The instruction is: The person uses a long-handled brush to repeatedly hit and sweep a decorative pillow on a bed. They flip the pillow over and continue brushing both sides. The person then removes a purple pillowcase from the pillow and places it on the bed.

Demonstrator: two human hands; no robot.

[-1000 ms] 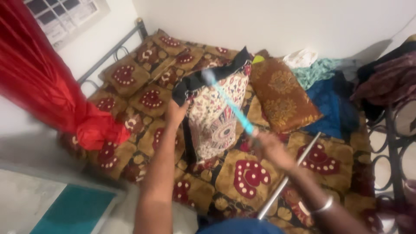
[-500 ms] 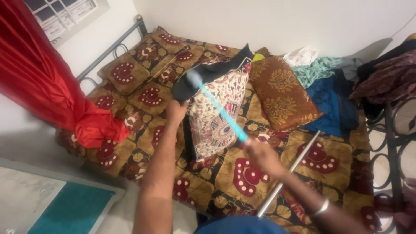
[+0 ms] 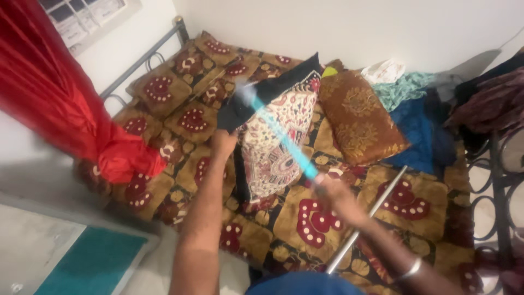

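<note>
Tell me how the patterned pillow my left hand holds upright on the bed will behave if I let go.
The pillow looks soft and light: the left hand props it by one edge alone. Standing on its narrow side on the bedspread, it would likely flop over. Its dark cover sags, so probably floppy.

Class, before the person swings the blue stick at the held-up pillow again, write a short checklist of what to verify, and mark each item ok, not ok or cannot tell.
1. Left hand grips the patterned pillow by its edge: ok.
2. Right hand closed on the blue stick: ok.
3. Pillow held upright off the bedspread: cannot tell, its lower edge seems to rest there.
4. Brown pillow lies apart from the stick: ok.
5. Metal rod lies close under the right arm: not ok.
</note>
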